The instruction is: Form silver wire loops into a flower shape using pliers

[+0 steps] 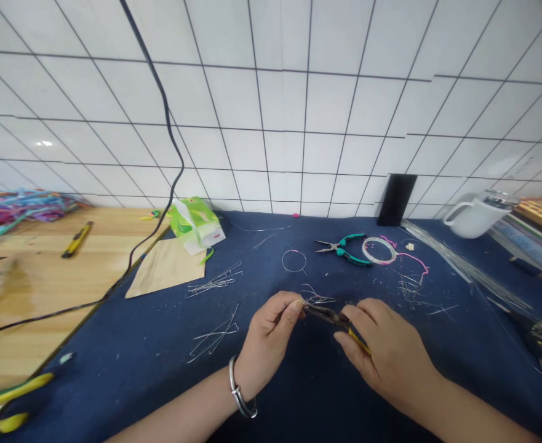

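Observation:
My right hand [384, 338] is closed round the yellow handles of a pair of long-nose pliers [328, 314], whose jaws point left. At the jaw tips my left hand [275, 332] pinches a thin wire, mostly hidden by the fingers. Just behind the jaws lie some bent wire pieces [317, 298]. Farther back is a wire ring [293, 261] with a pink bit on top. To the left of my hands, loose bent wires [218, 335] and a bundle of wires [218, 280] rest on the dark blue cloth [141, 375].
Teal-handled pliers [344, 249] lie beside a white ring-shaped dish [379, 251]. Wire scraps [411, 289] and a white mug [476, 215] are at the right. A green packet [195, 221], a black cable [178, 172] and a yellow cutter [77, 239] are at the left.

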Action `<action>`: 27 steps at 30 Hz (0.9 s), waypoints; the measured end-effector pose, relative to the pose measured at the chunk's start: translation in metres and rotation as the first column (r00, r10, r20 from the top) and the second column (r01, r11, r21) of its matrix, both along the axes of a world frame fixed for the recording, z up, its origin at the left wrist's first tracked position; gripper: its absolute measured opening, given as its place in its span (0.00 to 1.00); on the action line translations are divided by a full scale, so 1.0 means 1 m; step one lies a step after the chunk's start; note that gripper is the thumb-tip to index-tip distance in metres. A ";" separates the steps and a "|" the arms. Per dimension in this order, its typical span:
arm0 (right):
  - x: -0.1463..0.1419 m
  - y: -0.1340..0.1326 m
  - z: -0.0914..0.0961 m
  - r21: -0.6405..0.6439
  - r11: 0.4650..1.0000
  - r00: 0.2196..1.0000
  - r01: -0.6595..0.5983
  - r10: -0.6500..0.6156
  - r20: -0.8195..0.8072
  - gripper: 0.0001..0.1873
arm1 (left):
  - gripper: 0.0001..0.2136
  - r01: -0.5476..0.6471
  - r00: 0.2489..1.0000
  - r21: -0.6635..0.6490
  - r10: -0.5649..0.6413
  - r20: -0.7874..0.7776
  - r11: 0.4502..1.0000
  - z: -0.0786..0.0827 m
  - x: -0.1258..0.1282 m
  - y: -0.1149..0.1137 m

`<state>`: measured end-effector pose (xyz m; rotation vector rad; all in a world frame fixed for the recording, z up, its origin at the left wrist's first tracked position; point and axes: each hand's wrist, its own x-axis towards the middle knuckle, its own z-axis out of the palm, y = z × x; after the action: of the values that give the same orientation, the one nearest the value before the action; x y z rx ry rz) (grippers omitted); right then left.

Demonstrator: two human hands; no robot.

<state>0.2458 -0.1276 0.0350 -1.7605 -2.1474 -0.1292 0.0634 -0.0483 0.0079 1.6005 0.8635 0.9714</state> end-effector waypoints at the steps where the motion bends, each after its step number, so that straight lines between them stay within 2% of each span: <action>1: 0.000 0.000 0.000 -0.009 1.000 1.000 0.001 -0.001 -0.004 0.14 | 0.08 -0.002 1.000 0.007 0.002 -0.005 1.000 0.000 0.000 0.000; 6: -0.002 0.000 0.001 -0.043 0.999 0.999 0.010 -0.011 -0.030 0.15 | 0.08 0.008 1.000 0.014 -0.008 -0.013 1.000 0.000 0.000 -0.001; 20: -0.002 0.001 -0.002 0.067 0.998 0.995 -0.006 0.000 0.098 0.15 | 0.10 -0.013 0.998 -0.166 0.023 0.058 0.986 -0.001 0.004 -0.004; 27: -0.004 0.001 -0.004 0.040 0.999 0.995 -0.009 0.006 0.095 0.16 | 0.10 -0.053 0.994 -0.187 0.070 0.089 0.981 -0.003 0.006 -0.006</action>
<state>0.2415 -0.1268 0.0308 -1.7563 -2.2010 -0.2577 0.0695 -0.0546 0.0049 1.3667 0.9139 0.9741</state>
